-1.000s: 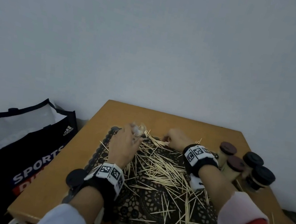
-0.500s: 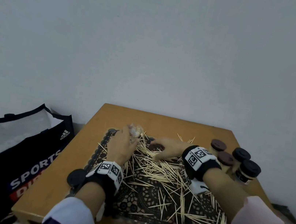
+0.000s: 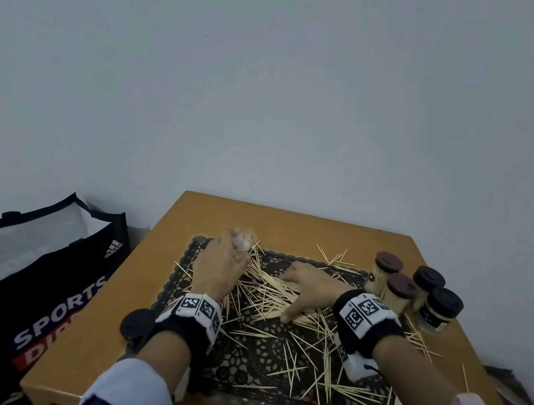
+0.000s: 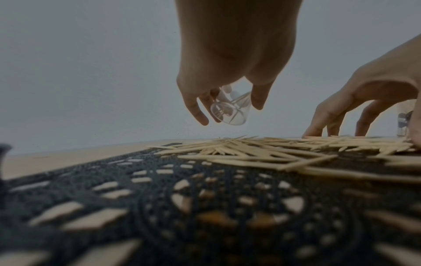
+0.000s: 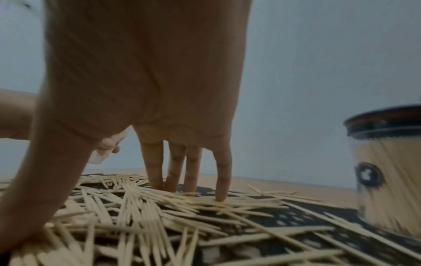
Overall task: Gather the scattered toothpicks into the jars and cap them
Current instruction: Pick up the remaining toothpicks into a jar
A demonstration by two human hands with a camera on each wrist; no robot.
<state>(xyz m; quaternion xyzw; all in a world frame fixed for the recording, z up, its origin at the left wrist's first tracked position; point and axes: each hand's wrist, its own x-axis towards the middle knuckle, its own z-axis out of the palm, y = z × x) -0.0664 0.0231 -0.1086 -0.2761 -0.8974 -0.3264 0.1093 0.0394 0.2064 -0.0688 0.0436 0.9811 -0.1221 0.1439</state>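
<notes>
since a second ago, the right hand (image 3: 307,283) has spread flat over the toothpicks (image 3: 274,295), raking; the left hand (image 3: 220,264) keeps gripping the clear jar (image 4: 230,109), few inside.

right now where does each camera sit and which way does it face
Head: sits high, looking forward and down at the table; shows both forearms, left hand, right hand, four capped jars.
Left wrist: sits low over the black mat, looking along the left hand at the clear jar it holds.
Right wrist: sits low, looking along the right hand's straight fingers pressing the toothpicks.
Shared: both wrist views show the toothpick pile and the other hand.
</notes>
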